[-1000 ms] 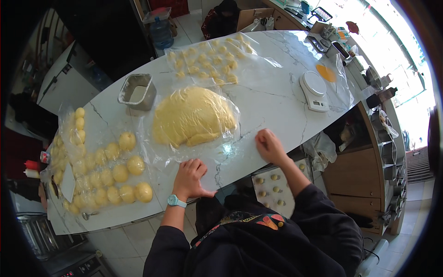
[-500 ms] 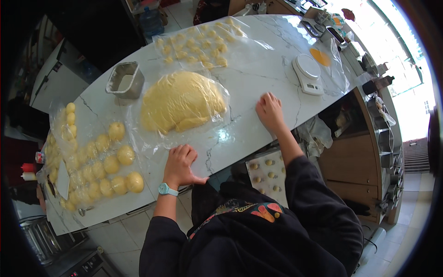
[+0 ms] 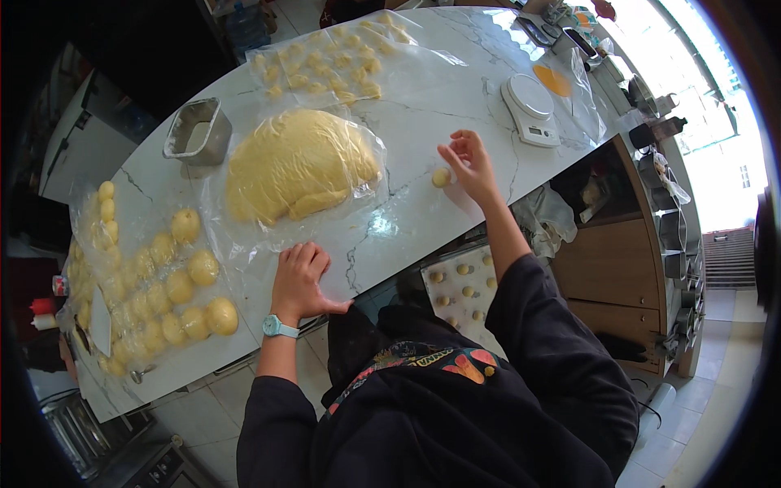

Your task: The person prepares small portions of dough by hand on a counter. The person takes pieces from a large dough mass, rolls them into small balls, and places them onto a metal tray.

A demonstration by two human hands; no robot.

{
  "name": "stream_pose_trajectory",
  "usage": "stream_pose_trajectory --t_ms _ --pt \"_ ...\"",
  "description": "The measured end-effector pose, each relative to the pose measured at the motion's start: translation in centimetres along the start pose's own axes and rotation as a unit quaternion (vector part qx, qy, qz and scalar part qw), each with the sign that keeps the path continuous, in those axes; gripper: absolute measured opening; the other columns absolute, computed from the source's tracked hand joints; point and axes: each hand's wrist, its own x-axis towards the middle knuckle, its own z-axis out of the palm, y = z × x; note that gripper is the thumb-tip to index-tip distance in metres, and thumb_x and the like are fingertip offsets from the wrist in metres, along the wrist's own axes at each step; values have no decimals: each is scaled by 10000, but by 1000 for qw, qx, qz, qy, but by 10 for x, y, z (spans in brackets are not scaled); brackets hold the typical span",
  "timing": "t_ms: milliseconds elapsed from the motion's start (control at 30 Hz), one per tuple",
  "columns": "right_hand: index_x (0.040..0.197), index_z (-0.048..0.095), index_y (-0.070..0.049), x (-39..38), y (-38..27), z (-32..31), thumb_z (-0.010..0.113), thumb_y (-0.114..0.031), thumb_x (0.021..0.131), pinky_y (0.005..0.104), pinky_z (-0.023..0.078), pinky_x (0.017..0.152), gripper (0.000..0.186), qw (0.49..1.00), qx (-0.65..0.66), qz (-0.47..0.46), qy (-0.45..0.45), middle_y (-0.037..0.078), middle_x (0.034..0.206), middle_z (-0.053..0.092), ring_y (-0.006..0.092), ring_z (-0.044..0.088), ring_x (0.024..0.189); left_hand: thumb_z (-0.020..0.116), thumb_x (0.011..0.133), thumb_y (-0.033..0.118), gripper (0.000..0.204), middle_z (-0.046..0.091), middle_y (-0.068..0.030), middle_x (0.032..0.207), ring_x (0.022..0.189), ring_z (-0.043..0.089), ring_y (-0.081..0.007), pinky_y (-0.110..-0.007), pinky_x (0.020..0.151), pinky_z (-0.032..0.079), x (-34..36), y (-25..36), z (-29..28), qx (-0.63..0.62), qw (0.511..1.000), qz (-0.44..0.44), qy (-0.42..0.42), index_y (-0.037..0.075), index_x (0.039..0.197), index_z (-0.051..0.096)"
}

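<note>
My right hand point(image 3: 465, 167) is open, fingers apart, just beside and above a small pale dough ball point(image 3: 441, 177) on the marble worktop point(image 3: 427, 232). My left hand point(image 3: 303, 281) rests at the near edge, fingers loosely curled with nothing visible in them, thumb stretched out sideways. Between and beyond the hands lies a large mound of yellow dough point(image 3: 301, 167) under clear plastic. Rows of round dough balls point(image 3: 179, 289) lie under plastic at the left. A plastic sheet with several small dough pieces point(image 3: 325, 61) is at the back.
A metal container point(image 3: 197, 134) stands back left, a white scale point(image 3: 529, 110) and orange scraper point(image 3: 551, 81) at the right. A tray with dough balls point(image 3: 451, 285) sits below the near edge, beside a wooden cabinet point(image 3: 604, 276). A person's dark clothing point(image 3: 346, 10) shows behind the worktop.
My right hand has moved forward, and its curled fingers have opened, with the small dough ball now showing beneath them. My left hand stays at the edge. The whole view has shifted.
</note>
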Motion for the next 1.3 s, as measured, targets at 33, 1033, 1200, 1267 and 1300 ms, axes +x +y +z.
stream_pose_trajectory --t_ms 33,1033,1200,1267,1300 --pt "1114 552 -75 -4 6 9 765 -169 850 285 477 789 352 1000 -2 1 2 29 899 618 133 586 831 862 434 547 670 486 -86 899 882 494 -307 -408 820 386 1 1 1 -2 1000 2 0 90 767 503" --pt "1332 566 -39 -257 117 -170 675 -116 909 292 473 968 444 888 235 296 264 61 1180 644 139 597 1095 850 446 483 664 450 -91 921 902 475 -329 -450 840 372 -11 -9 14 87 995 40 -19 101 804 442" --pt "1251 619 -36 -396 224 -156 723 -102 851 308 518 902 419 811 19 471 348 75 1131 672 157 643 1019 834 473 453 646 422 -106 949 926 444 -336 -461 821 359 -11 -19 19 102 992 67 -22 102 815 412" --pt "1229 625 -32 -401 236 -138 745 -109 823 316 523 883 430 802 -69 478 351 91 1098 681 173 654 987 829 479 449 641 416 -111 961 936 435 -336 -461 818 357 -12 -17 16 103 992 67 -35 99 814 409" --pt "1206 632 -28 -397 243 -129 767 -115 795 324 528 864 441 795 -156 475 343 107 1064 689 188 665 955 824 485 445 636 411 -116 973 945 427 -337 -461 814 356 -11 -15 14 109 991 60 -39 96 813 405"
